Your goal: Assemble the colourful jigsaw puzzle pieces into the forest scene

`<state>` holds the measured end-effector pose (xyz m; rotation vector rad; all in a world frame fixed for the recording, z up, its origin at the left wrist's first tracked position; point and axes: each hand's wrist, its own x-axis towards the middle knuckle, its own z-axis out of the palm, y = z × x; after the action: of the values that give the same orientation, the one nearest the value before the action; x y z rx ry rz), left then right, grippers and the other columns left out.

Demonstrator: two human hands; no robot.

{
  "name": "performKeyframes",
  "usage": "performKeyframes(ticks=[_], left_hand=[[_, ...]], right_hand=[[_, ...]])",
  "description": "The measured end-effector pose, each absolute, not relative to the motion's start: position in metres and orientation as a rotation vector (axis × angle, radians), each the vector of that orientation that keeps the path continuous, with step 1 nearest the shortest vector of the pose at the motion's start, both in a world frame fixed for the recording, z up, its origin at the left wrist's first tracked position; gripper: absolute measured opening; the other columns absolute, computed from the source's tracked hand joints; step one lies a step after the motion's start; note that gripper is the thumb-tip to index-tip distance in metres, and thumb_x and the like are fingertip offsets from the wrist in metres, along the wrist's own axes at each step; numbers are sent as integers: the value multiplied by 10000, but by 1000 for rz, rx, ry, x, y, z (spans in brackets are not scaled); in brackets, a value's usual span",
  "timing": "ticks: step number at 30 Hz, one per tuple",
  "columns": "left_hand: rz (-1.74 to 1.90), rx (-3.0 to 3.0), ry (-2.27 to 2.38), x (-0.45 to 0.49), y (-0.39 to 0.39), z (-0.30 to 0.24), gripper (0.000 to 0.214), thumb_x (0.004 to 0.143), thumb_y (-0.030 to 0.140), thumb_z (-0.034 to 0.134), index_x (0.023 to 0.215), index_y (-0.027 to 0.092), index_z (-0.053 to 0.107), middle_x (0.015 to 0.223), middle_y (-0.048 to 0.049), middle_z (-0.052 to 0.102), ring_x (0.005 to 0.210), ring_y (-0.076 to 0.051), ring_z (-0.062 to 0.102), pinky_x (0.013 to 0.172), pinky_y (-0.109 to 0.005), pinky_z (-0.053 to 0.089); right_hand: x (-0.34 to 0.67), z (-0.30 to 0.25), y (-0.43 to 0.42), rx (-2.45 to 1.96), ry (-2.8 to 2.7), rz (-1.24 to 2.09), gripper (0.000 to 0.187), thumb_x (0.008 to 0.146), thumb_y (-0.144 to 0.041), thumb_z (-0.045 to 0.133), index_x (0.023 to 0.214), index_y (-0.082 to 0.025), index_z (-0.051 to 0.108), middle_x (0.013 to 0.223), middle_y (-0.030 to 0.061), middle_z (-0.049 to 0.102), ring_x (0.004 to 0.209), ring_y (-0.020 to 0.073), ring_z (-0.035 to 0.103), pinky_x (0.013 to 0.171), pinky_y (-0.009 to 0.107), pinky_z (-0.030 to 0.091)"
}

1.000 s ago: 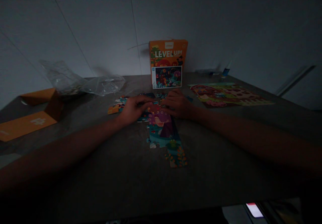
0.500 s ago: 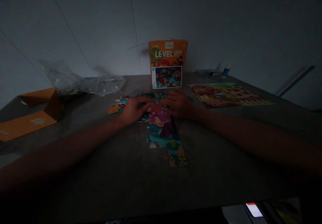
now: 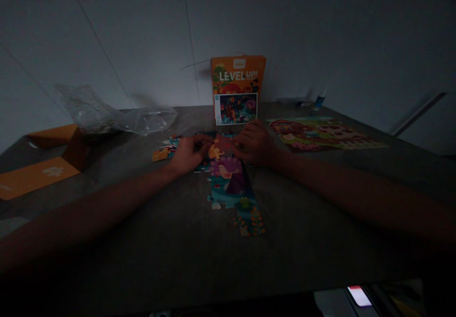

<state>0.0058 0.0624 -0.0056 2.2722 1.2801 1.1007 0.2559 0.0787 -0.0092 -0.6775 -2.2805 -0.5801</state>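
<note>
A partly joined jigsaw puzzle (image 3: pixel 228 184) lies on the dark table, with a purple and teal picture and a jagged left edge. My left hand (image 3: pixel 190 154) is closed at its upper left side, thumb and forefinger pinching at the edge of a reddish section. Opposite it, my right hand (image 3: pixel 254 143) is closed with bent fingers at the right edge of the same section. Dim light hides the exact fingertip contact. More puzzle pieces (image 3: pixel 162 154) lie beyond and left of my left hand, partly covered by it.
An orange puzzle box (image 3: pixel 238 72) stands at the back, a picture card (image 3: pixel 237 109) leaning against it. A farm-picture puzzle (image 3: pixel 324 134) lies right, near a small bottle (image 3: pixel 319 100). Clear plastic bags (image 3: pixel 146 120) and an open orange box (image 3: pixel 42 177) are left.
My right hand has shifted slightly right and my left fingers have drawn back a little from the middle. More of the reddish section and an orange figure now show between them.
</note>
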Motion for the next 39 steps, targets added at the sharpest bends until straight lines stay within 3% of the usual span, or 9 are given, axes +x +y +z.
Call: performKeyframes(ticks=[8, 14, 18, 23, 34, 39], left_hand=[[1159, 2241, 1261, 4, 66, -8, 308, 884, 382, 593, 995, 153, 766, 951, -98, 794, 843, -236, 742, 725, -320, 588], [1210, 2261, 1309, 4, 62, -6, 294, 914, 416, 592, 971, 169, 741, 866, -67, 789, 767, -215, 725, 660, -290, 544], [1255, 2389, 1290, 5, 54, -6, 265, 969, 393, 553, 988, 173, 699, 810, -50, 767, 695, -189, 709, 668, -290, 537], [1288, 2603, 1133, 5, 48, -7, 233, 1008, 378, 538, 964, 198, 678, 969, -65, 784, 876, -204, 744, 796, -303, 566], [1099, 2816, 912, -2, 47, -10, 260, 1038, 356, 503, 1040, 206, 715, 1074, -75, 786, 923, -179, 753, 856, -284, 589], [1173, 2884, 721, 2, 48, -8, 193, 1035, 270, 532, 1122, 182, 681, 1255, -110, 733, 1158, -204, 707, 1012, -329, 571]], right_hand=[[258, -13, 84, -1135, -2144, -728, 250, 905, -320, 619, 749, -153, 723, 760, 123, 723, 841, 283, 549, 814, 439, 344], [259, -13, 84, -1259, -2121, -711, 363, 949, -404, 600, 735, -145, 736, 769, 147, 717, 882, 309, 550, 824, 457, 342], [257, -10, 80, -1072, -2222, -562, 356, 989, -373, 547, 776, -156, 732, 799, 121, 724, 870, 276, 559, 830, 431, 347], [255, -7, 72, -716, -2418, -561, 398, 1041, -357, 436, 851, -161, 726, 838, 94, 725, 866, 246, 560, 864, 414, 361], [259, -12, 79, -571, -2352, -628, 449, 999, -561, 528, 922, -158, 710, 827, 84, 691, 869, 247, 555, 857, 405, 379], [257, -11, 77, -538, -2297, -699, 404, 1010, -512, 545, 891, -157, 696, 787, 73, 674, 831, 236, 548, 824, 397, 379]])
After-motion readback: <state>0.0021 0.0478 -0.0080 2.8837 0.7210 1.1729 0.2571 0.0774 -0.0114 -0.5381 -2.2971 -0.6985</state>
